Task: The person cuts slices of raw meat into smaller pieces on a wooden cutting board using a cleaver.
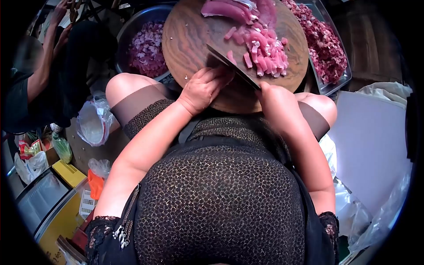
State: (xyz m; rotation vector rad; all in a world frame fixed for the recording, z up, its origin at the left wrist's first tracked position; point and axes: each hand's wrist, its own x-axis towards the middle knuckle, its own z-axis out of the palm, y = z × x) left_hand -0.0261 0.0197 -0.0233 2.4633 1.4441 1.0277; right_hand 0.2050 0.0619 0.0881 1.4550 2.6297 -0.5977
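My right hand [276,99] is closed round the handle of a cleaver [234,66], whose dark blade slants up and left over the round wooden chopping board [190,48]. My left hand [205,88] lies palm-down at the board's near edge, its fingers stretched towards the blade's near side; the fingertips are partly hidden, and I cannot tell whether they touch the steel. Beyond the blade is a pile of pink meat strips [267,53], with a few loose pieces beside it. Larger slabs of meat [227,11] rest at the far side of the board.
Left of the board is a metal basin [121,48] of chopped meat; on the right, a clear tray [346,81] holds more. Another person [48,75] sits at the far left. Plastic bags [95,121] hang low left, and a pale panel [366,141] stands right.
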